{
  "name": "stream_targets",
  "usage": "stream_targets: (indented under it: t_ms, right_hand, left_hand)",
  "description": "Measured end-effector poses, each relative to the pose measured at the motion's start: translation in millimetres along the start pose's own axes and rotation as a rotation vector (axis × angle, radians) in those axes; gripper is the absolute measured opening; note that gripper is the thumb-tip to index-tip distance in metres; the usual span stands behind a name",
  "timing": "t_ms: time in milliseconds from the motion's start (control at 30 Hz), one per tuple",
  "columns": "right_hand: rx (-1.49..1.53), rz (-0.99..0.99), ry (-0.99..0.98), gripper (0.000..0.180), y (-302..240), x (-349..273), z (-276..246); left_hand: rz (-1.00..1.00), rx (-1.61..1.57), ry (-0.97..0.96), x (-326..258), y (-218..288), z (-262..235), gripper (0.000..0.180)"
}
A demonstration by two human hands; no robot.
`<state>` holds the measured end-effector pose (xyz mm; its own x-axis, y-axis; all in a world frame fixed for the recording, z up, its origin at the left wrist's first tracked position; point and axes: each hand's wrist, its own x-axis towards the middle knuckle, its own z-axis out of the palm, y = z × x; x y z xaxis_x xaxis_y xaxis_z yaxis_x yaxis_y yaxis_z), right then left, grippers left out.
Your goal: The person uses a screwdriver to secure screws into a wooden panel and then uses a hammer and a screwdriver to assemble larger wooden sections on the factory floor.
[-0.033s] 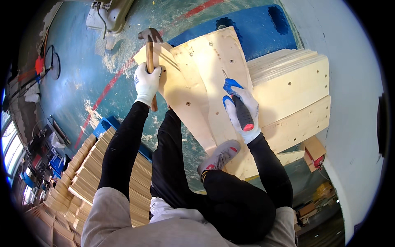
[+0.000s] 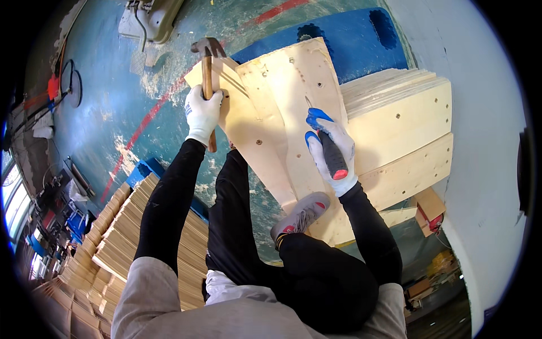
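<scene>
My left hand (image 2: 202, 114), in a white glove, is closed round the wooden handle of a claw hammer (image 2: 208, 73), its dark head upward beside the boards' left edge. In my right hand (image 2: 337, 144), gloved with blue fingertips, is a screwdriver (image 2: 333, 155) with a black and red handle. Its thin metal tip points away from me, over a pale plywood board (image 2: 296, 113) marked with dark spots. Another plywood piece (image 2: 240, 107) lies partly under that board on the left. My grey shoe (image 2: 305, 213) rests on the wood at the near end.
A plywood stack (image 2: 398, 116) stands to the right, near a pale wall (image 2: 485, 141). Behind the boards lies a blue plastic pallet (image 2: 355, 48). Stacked thin wooden sheets (image 2: 135, 237) fill the near left. A grey machine base (image 2: 149, 22) sits on the worn green floor (image 2: 124, 96).
</scene>
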<state>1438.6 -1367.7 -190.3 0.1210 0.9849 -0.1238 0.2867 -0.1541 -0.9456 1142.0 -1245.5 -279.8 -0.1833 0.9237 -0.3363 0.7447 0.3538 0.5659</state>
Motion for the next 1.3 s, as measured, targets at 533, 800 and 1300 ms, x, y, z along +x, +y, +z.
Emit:
stream_targets:
  t_ms: [533,800,1300]
  right_hand:
    - [-0.108,0.018,0.020,0.032,-17,-16,35]
    - [-0.114,0.154,0.076,0.024,-36,-63,8]
    - [-0.545,0.451,0.557,0.018,-129,-265,0]
  left_hand:
    - [-0.021,-0.103,-0.190,14,-19,-16,0.035]
    - [0.155,-0.292,-0.255,22,22,-11,0.034]
    - [0.307,-0.039,-0.652,85,49,37,0.030]
